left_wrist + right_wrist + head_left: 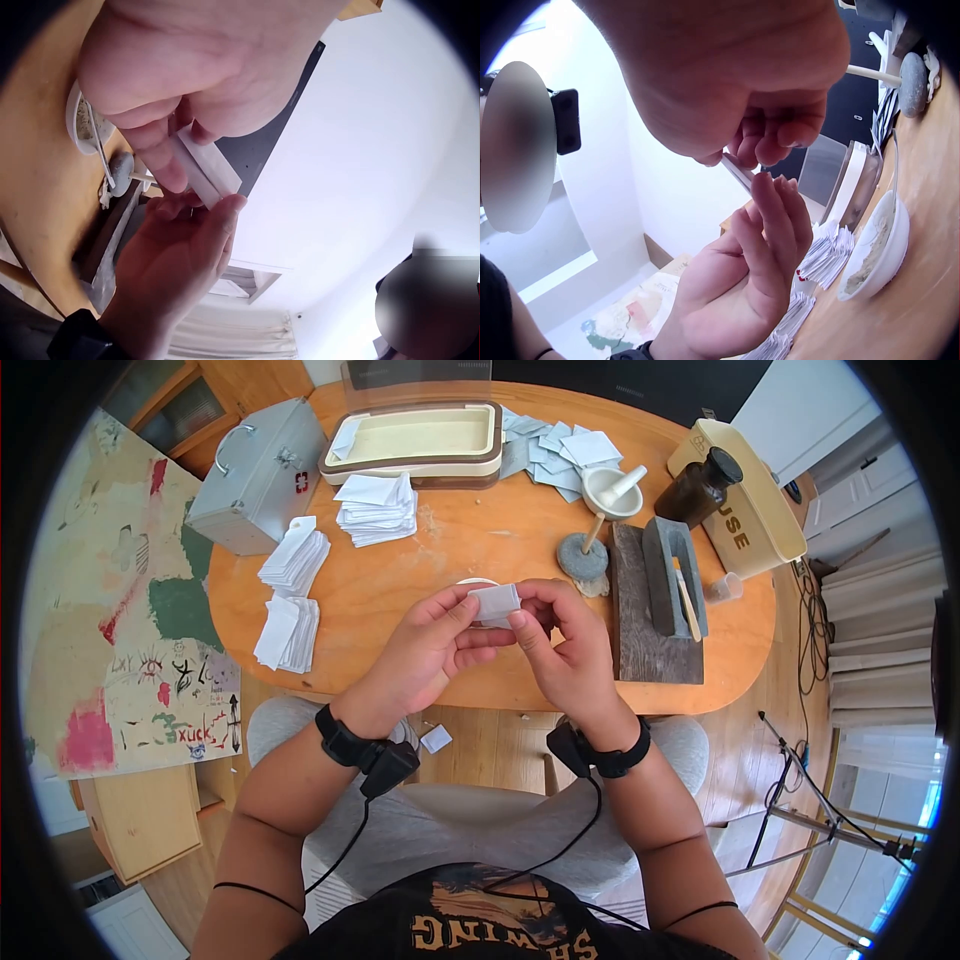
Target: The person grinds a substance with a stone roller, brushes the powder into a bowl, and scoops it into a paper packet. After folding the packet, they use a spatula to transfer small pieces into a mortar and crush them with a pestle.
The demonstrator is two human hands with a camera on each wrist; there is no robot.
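Observation:
Over the near part of the table, my left hand (425,645) and right hand (575,650) hold a small folded white paper packet (495,603) between them. The left thumb and fingers pinch its left end; the right thumb and fingers pinch the other. In the left wrist view the packet (210,169) shows a long fold along its length, while in the right wrist view mostly a thin edge of it appears. A white bowl (900,259) holding pale powder, with a thin metal utensil leaning in it, sits on the table beyond the hands, largely hidden by them in the head view.
Several stacks of white folded papers (377,510) stand at the left, near a metal case (255,480). A cream tray (425,472) is at the back. To the right are a mortar (612,505), dark jar (690,495), round stone (582,563) and stone trough (660,610).

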